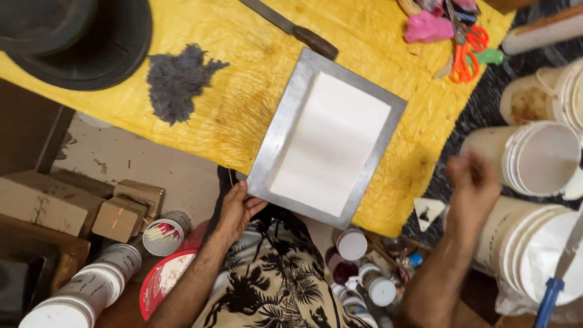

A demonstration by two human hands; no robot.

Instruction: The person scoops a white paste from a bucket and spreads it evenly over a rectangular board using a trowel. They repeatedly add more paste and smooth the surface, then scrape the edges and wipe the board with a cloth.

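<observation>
The left hand [238, 209] is pinching the near corner of the grey metal frame [285, 130] lying on the yellow sheet [237, 115], while the blurred right hand [470, 185], grip unclear, is hovering right of it, so a one-sided tug risks skewing the white slab [331, 143] inside.

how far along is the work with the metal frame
Early, by the look of it. Done: the grey metal frame with its white sheet lies on the yellow cloth. In hand: the left hand grips the frame's corner; the right hand is raised by the white buckets. Left: the sheet is bare.
</observation>
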